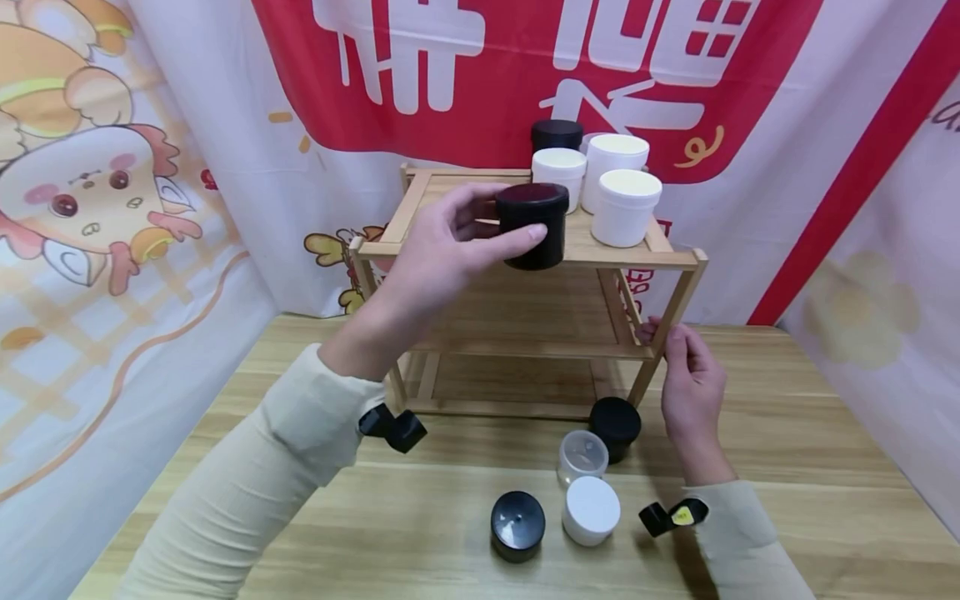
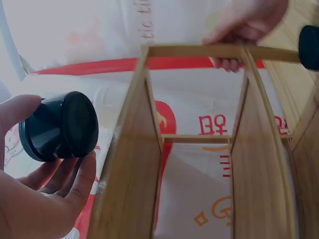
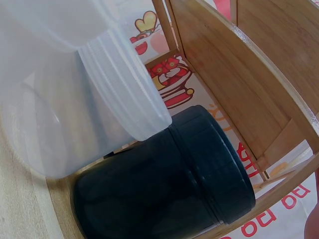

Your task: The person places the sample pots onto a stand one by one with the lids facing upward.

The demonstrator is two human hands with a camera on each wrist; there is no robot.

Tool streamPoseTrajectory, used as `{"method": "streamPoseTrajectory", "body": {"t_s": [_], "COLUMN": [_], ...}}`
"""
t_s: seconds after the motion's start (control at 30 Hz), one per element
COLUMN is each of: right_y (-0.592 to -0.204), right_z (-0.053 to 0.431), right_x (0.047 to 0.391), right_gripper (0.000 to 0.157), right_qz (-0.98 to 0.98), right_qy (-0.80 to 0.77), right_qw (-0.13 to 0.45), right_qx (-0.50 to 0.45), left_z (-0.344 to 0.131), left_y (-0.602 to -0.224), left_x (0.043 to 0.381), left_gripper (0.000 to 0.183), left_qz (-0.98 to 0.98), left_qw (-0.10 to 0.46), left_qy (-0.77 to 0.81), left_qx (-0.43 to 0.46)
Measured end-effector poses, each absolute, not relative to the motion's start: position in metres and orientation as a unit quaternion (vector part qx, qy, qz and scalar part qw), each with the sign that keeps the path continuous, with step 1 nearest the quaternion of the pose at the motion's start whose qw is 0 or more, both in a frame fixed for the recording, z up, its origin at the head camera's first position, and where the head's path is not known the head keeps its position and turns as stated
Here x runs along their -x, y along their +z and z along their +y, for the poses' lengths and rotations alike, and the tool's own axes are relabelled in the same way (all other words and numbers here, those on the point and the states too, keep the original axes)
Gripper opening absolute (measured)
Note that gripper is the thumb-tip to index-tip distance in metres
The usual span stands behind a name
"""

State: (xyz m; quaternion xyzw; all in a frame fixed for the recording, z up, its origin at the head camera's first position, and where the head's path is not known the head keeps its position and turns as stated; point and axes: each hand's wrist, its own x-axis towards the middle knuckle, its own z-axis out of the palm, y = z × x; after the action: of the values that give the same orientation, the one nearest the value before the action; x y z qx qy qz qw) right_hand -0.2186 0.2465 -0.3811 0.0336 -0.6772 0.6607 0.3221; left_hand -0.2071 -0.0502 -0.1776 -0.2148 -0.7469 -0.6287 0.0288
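My left hand (image 1: 442,250) grips a black lidded jar (image 1: 531,237) between thumb and fingers, at the front edge of the wooden rack's (image 1: 517,321) top shelf. In the left wrist view, the black jar (image 2: 57,127) is held by its side, next to the top board. My right hand (image 1: 693,383) holds the rack's right front post, its fingers curled round the wood below the middle shelf. White jars (image 1: 626,208) stand on the right part of the top shelf, with another black jar (image 1: 557,135) behind them.
On the table before the rack stand a black jar (image 1: 615,427) near the right front leg, a clear jar (image 1: 582,457), a white jar (image 1: 591,510) and a dark-lidded jar (image 1: 517,525). Printed cloth (image 1: 450,125) hangs behind the rack and at both sides.
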Motion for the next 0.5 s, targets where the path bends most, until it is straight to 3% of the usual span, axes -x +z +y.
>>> {"method": "streamPoseTrajectory", "body": {"t_s": [0.5], "right_y": [-0.382], "right_z": [0.247], "right_x": [0.219], "right_gripper": [0.047], "right_qz": [-0.676], "right_qy": [0.662], "right_qw": [0.322], "right_qx": [-0.033], "left_z": [-0.033], "left_y": [-0.164], "left_x": [0.234], "left_gripper": [0.061], "left_qz": [-0.793], "left_qw": [0.046], "left_qy": [-0.586], "left_qx": [0.162]}}
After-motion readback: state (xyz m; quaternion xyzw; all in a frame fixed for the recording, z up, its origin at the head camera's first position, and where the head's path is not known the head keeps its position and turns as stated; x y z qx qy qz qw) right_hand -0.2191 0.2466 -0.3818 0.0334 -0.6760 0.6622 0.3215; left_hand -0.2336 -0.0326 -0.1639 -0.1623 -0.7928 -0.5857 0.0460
